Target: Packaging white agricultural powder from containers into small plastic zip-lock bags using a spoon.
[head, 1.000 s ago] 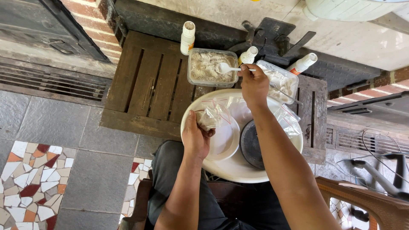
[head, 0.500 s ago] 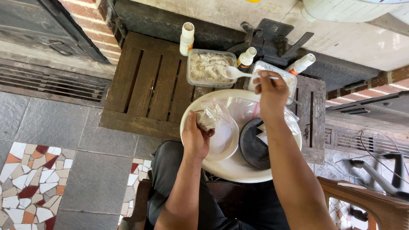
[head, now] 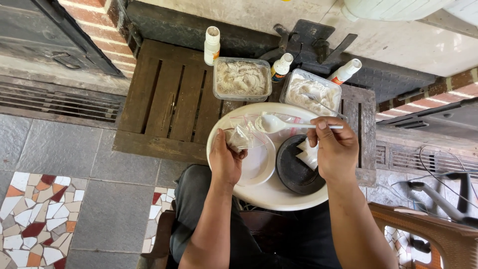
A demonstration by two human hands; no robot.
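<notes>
Since 0.5 s ago the right hand (head: 334, 149) has swung the loaded white plastic spoon (head: 279, 124) back from the powder tubs to over the round tray (head: 279, 197), fingers pinching its handle. Spoon lies left-right, bowl just beside the small clear bag (head: 240, 135), pinched by left hand (head: 225, 160) fingers. Nearby: white dish (head: 259, 164), black lid (head: 296, 172), w/ bottles behind; nothing between.

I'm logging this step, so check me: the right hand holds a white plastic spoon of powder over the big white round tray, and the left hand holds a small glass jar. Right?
Not quite. In the head view the left hand holds a small clear plastic bag, not a glass jar. The rest stands: the right hand holds the white plastic spoon of powder over the big white round tray.
</notes>
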